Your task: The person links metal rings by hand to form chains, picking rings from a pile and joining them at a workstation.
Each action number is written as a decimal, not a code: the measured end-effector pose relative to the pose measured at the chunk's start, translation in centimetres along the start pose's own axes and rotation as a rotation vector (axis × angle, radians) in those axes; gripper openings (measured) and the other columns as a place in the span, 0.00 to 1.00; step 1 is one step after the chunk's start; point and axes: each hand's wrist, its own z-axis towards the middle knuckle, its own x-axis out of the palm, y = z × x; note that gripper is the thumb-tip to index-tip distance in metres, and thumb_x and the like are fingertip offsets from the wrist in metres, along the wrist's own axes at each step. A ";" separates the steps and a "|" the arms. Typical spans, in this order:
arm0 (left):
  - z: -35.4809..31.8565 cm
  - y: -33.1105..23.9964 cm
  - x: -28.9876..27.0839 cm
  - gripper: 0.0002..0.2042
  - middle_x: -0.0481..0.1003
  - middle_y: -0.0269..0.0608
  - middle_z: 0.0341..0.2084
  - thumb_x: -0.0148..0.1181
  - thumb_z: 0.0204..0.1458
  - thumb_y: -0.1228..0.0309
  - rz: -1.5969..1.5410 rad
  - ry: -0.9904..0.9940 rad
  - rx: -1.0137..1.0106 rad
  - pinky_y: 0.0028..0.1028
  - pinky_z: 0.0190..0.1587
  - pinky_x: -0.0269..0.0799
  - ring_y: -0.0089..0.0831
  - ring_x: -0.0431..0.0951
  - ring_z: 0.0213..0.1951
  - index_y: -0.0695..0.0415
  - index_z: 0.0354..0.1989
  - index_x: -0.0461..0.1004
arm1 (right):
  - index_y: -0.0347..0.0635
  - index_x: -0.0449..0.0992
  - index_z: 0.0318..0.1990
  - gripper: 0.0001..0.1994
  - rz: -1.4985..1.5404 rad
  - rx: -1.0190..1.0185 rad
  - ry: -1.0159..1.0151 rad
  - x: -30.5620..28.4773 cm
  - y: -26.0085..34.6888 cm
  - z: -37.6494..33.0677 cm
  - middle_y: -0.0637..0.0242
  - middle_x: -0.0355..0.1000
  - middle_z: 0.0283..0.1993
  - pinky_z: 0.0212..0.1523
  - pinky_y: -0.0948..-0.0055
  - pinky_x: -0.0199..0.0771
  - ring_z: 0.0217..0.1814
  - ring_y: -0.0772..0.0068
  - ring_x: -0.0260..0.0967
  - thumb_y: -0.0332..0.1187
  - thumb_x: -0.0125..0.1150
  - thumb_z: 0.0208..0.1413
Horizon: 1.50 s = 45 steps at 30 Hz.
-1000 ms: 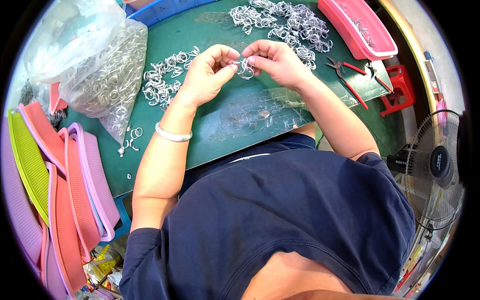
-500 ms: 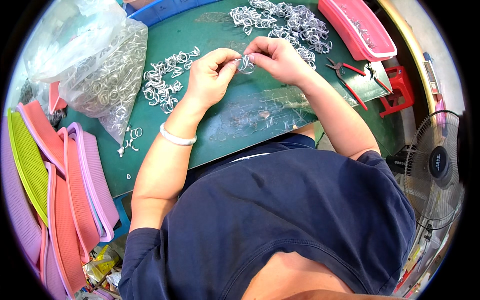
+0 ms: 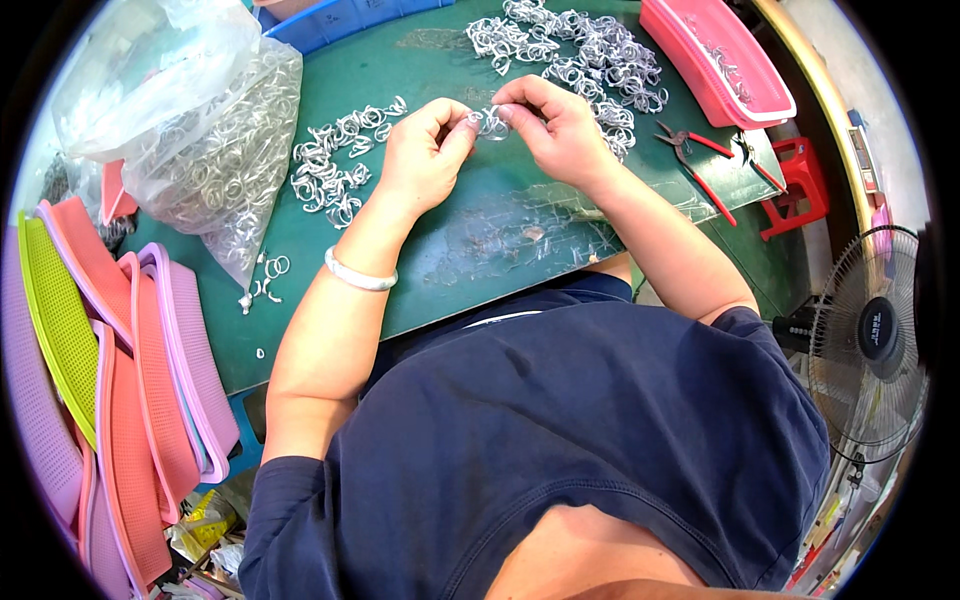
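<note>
Between my two hands, over the far middle of the table, is a small cluster of silver metal rings (image 3: 492, 125). My left hand (image 3: 430, 152) pinches its left side between thumb and forefinger. Opposite, the thumb and forefinger of my right hand (image 3: 555, 125) are closed on the right side. How the rings join is too small to make out. A loose pile of silver rings (image 3: 330, 165) lies left of my left hand. A bigger heap of rings (image 3: 605, 60) spreads beyond my right hand.
A clear plastic bag (image 3: 215, 150) full of rings stands at the left, with stacked plastic baskets (image 3: 130, 400) nearer. Red-handled pliers (image 3: 695, 165) lie right of my right forearm. A pink bin (image 3: 715, 70) and a blue bin (image 3: 350, 22) sit at the far side. A fan (image 3: 870, 335) stands right.
The ring cluster between my fingers has turned and sits slightly higher, spread more sideways. My hands have drawn slightly apart. The view has shifted a little.
</note>
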 end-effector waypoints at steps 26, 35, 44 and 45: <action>0.2 -0.3 -0.2 0.10 0.73 0.37 0.31 0.51 0.51 0.75 -0.596 0.090 -0.320 0.21 0.34 0.70 0.24 0.74 0.30 0.62 0.41 0.68 | 0.35 0.69 0.36 0.05 0.513 0.426 0.125 -0.7 -0.1 0.9 0.70 0.68 0.27 0.28 0.84 0.65 0.26 0.83 0.63 0.26 0.51 0.53; 0.0 0.7 0.3 0.05 0.73 0.32 0.23 0.55 0.49 0.73 -0.113 -0.042 -0.102 0.17 0.30 0.65 0.17 0.70 0.26 0.62 0.31 0.73 | 0.36 0.68 0.37 0.06 0.513 0.439 0.129 -0.6 -0.2 0.9 0.70 0.69 0.26 0.27 0.84 0.65 0.25 0.83 0.64 0.27 0.52 0.53; -0.1 0.3 0.3 0.04 0.72 0.31 0.21 0.56 0.48 0.74 -0.149 -0.105 -0.103 0.16 0.29 0.65 0.17 0.70 0.25 0.61 0.28 0.74 | 0.36 0.69 0.36 0.06 0.485 0.480 0.093 -0.3 0.5 0.8 0.69 0.69 0.25 0.26 0.84 0.65 0.24 0.83 0.64 0.28 0.51 0.53; -0.1 0.3 0.3 0.04 0.72 0.31 0.22 0.56 0.48 0.74 -0.166 -0.109 -0.102 0.16 0.29 0.65 0.17 0.70 0.25 0.61 0.28 0.74 | 0.36 0.69 0.35 0.06 0.500 0.489 0.086 -0.3 0.5 0.8 0.69 0.69 0.25 0.26 0.84 0.65 0.24 0.83 0.64 0.28 0.51 0.53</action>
